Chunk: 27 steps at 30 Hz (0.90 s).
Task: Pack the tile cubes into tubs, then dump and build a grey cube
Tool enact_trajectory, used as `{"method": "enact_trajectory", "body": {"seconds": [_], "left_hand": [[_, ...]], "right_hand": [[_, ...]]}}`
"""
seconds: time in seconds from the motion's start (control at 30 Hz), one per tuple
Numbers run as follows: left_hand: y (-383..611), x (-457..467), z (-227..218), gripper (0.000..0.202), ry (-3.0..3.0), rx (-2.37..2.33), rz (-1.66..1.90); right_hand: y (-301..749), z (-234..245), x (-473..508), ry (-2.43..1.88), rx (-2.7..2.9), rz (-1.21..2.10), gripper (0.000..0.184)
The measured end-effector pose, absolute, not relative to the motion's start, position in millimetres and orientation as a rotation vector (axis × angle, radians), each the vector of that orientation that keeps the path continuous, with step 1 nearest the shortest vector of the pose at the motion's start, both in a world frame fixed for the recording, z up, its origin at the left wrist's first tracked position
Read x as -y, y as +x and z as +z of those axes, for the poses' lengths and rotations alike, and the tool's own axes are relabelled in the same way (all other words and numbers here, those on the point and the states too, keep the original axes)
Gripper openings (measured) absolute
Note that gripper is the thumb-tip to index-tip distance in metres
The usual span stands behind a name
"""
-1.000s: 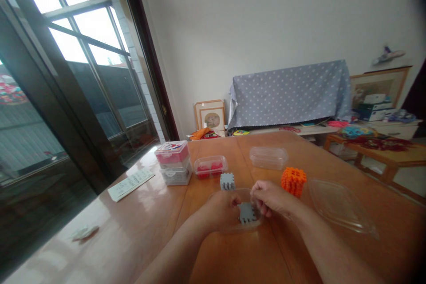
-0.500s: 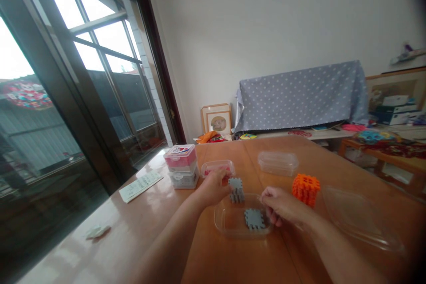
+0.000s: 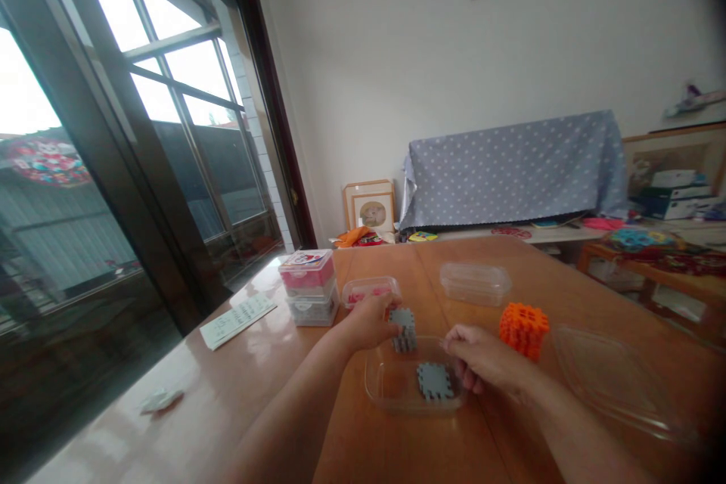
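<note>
My left hand [image 3: 374,321] is closed on the left side of a small stack of grey tiles with toothed edges [image 3: 404,331], at the far rim of a clear plastic container [image 3: 391,393]. Another grey toothed tile [image 3: 435,381] lies flat inside that container, toward its right. At the container's right rim, the fingers of my right hand [image 3: 473,355] are curled in and pinch the edge. A stack of orange toothed tiles [image 3: 522,329] stands on the table just beyond my right hand.
Two stacked lidded boxes [image 3: 309,289] stand left, beside a small tub with pink pieces [image 3: 371,290]. Farther back is a clear empty container [image 3: 475,283]. A clear lid [image 3: 618,382] lies at right; a paper sheet [image 3: 238,321] and a small packet [image 3: 162,399] at left.
The view has tilted up slightly, so everything on the table sits a little lower. Both hands keep nearly the same places, and the left thumb now lies closer against the grey stack.
</note>
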<state>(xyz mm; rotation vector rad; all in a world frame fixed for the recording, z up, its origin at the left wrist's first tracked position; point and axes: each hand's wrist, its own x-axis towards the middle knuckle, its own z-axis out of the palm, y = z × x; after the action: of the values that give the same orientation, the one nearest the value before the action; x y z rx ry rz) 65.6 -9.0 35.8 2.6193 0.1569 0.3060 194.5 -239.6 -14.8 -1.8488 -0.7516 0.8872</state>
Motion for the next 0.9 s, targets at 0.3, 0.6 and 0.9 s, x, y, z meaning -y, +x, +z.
{"method": "enact_trajectory", "body": {"seconds": [0.3,0.6,0.9], "left_hand": [[45.0,30.3,55.2,0.032,2.584,-0.15,0.495],[25.2,80.7,46.3,0.03,2.518,-0.087,0.139],[32.8,87.8,28.4,0.031,2.534,-0.203,-0.009]], "right_hand": [[199.4,-20.9,238.9,-1.845,0.762,0.89,0.018],[196.5,-15.3,239.9,-1.846,0.745,0.878,0.007],[196.7,-14.9,239.3,-1.839,0.752,0.859,0.007]]}}
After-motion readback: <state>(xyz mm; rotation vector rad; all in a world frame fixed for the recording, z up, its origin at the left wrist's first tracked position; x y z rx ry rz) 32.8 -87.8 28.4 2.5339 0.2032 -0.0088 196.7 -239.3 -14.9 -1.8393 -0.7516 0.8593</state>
